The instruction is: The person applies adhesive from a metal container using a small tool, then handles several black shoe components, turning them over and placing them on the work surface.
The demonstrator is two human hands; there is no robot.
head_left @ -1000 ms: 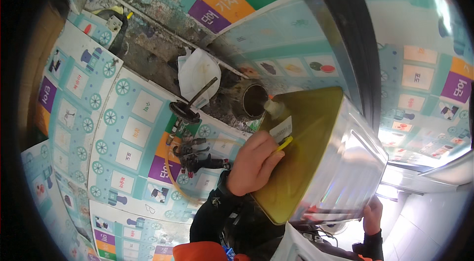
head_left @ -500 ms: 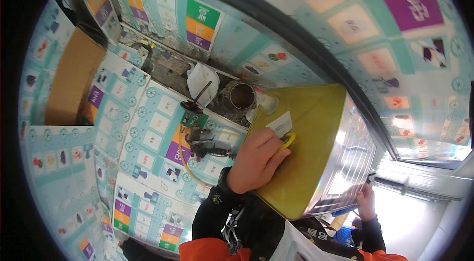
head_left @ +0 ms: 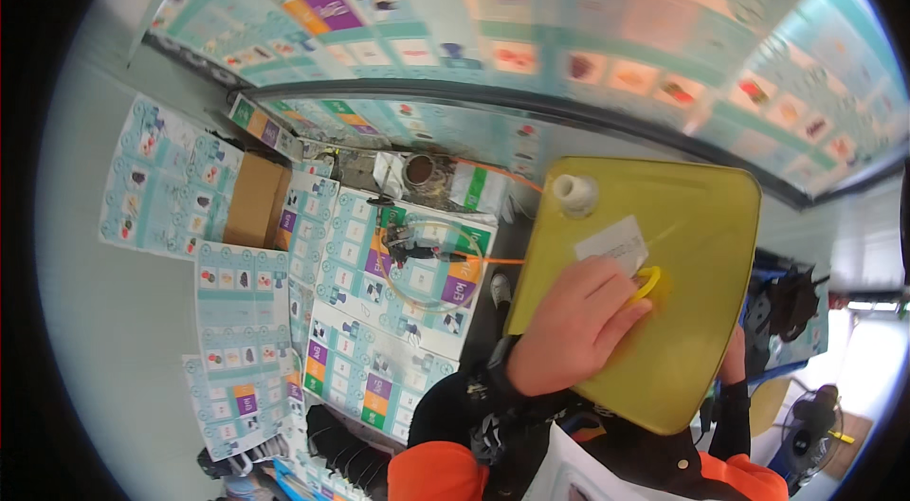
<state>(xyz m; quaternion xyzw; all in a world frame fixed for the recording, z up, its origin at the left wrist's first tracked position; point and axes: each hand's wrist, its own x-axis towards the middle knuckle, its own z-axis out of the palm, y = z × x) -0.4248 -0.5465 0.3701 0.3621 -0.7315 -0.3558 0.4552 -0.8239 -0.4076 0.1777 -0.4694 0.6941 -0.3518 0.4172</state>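
A big square metal can (head_left: 682,311) with a gold-yellow top is held up close to my body, its top facing me. My left hand (head_left: 578,326) is closed round the can's yellow carrying handle (head_left: 648,283). My right hand (head_left: 734,357) is against the can's right side near the bottom; its fingers are mostly hidden behind the can. A white spout (head_left: 574,194) sticks out of the top's far left corner, and a white paper label (head_left: 611,245) is stuck between spout and handle.
Left of the can, a black spray gun (head_left: 412,250) with a hose lies on printed cardboard sheets (head_left: 379,311). Beyond it stand a round pot of brown liquid (head_left: 418,170) and a crumpled white cloth (head_left: 388,173). A brown cardboard box (head_left: 258,200) lies further left; a fan (head_left: 810,425) stands at right.
The can has come away from the bench, to the right, and its top now faces me more squarely. My left hand stays on the handle. The view has turned.
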